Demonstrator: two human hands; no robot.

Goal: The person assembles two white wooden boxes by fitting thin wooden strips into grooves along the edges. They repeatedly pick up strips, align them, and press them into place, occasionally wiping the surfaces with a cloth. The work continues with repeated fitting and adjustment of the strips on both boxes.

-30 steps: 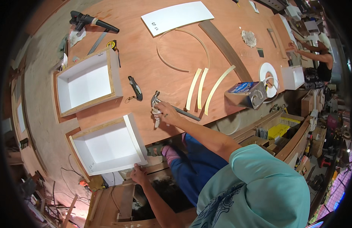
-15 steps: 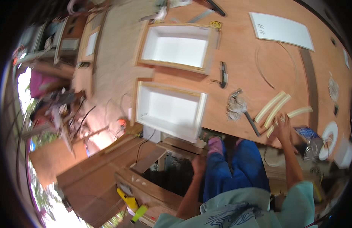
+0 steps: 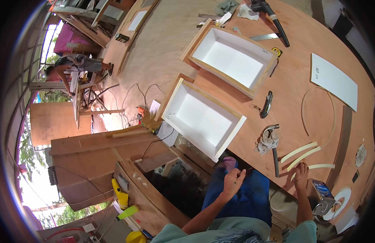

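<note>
While the left hand [image 3: 234, 178] hangs loosely curled and empty, the right hand [image 3: 301, 177] presses flat, holding nothing, beside pale curved wooden strips [image 3: 304, 156].

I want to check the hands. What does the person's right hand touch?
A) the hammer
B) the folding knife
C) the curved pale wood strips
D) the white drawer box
C: the right hand rests on the table edge at the ends of the curved pale wood strips, beside the hammer.

The person is wearing a pale teal short-sleeved shirt [image 3: 219, 235] with a darker printed pattern and blue trousers [image 3: 240, 196]; both forearms are showing bare.
</note>
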